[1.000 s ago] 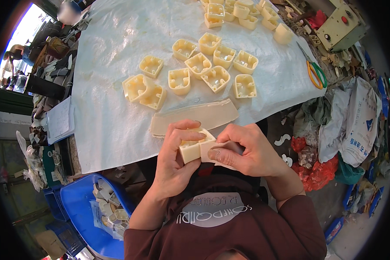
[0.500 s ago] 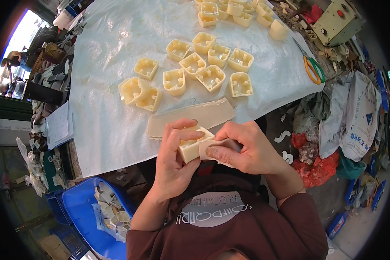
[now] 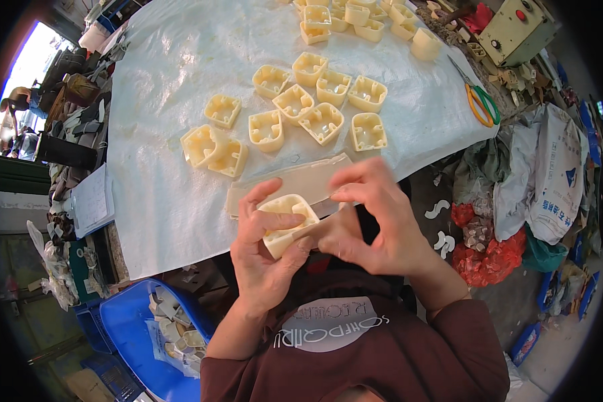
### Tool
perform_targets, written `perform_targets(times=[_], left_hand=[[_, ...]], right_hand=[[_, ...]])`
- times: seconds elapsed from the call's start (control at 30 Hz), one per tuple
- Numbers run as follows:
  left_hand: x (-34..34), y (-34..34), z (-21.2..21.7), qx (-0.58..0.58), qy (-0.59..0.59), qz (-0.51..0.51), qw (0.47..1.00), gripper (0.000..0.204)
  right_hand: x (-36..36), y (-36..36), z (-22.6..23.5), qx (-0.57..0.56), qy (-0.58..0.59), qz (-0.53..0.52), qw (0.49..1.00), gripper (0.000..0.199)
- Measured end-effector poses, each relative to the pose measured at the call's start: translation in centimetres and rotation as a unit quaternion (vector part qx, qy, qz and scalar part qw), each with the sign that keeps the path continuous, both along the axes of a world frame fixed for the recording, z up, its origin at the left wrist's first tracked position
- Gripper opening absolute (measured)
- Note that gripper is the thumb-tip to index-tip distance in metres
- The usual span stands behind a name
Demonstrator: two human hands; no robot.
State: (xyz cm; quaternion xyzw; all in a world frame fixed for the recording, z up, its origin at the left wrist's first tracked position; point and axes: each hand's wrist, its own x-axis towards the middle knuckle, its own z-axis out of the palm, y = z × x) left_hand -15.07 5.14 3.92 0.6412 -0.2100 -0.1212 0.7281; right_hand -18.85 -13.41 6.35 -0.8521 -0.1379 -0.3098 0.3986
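My left hand (image 3: 264, 251) is closed around a cream plastic box (image 3: 285, 213) with an open top and inner corner posts. Its fingertips reach over the rim and the thumb presses on the near side. Along the box's right side lies a beige strip (image 3: 342, 226) that runs toward my right hand. That right hand (image 3: 378, 218) is smeared by motion, with thumb and fingers spread around the strip; whether it grips the strip is unclear. Just beyond both hands, a stack of flat beige strips (image 3: 288, 184) lies on the white sheet (image 3: 174, 201).
Several similar cream boxes (image 3: 266, 130) stand farther back on the sheet. Scissors (image 3: 479, 100) lie at its right edge, near a control box (image 3: 519, 30). A blue tub (image 3: 124, 328) with offcuts stands lower left. Bags (image 3: 549, 174) are piled on the right.
The thumb and fingers of my right hand have spread apart from their pinch on the strip. In my left hand the box has tilted and shifted slightly left.
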Motion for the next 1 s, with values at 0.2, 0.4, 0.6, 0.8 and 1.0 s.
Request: perform_targets(times=[0.2, 0.4, 0.6, 0.8, 1.0], left_hand=[[0.9, 0.3, 0.8, -0.039, -0.003, -0.042, 0.998, 0.027], [0.6, 0.4, 0.1, -0.149, 0.078, -0.122, 0.978, 0.028], [0.6, 0.7, -0.5, -0.156, 0.069, -0.132, 0.977, 0.025], [0.7, 1.0, -0.9, -0.135, 0.058, -0.156, 0.977, 0.021], [0.7, 0.9, -0.6, -0.134, 0.070, -0.190, 0.970, 0.022]], right_hand=[[-5.7, 4.3, -0.9, 0.025, 0.188, 0.173, 0.966, 0.043], [-3.6, 5.3, -4.4, 0.495, 0.304, 0.191, 0.791, 0.074], [-2.8, 3.9, -3.4, 0.690, 0.202, 0.129, 0.683, 0.048], [-2.5, 2.5, -4.5, 0.661, 0.220, 0.157, 0.701, 0.026], [-2.4, 2.4, -4.5, 0.660, 0.249, 0.171, 0.688, 0.025]])
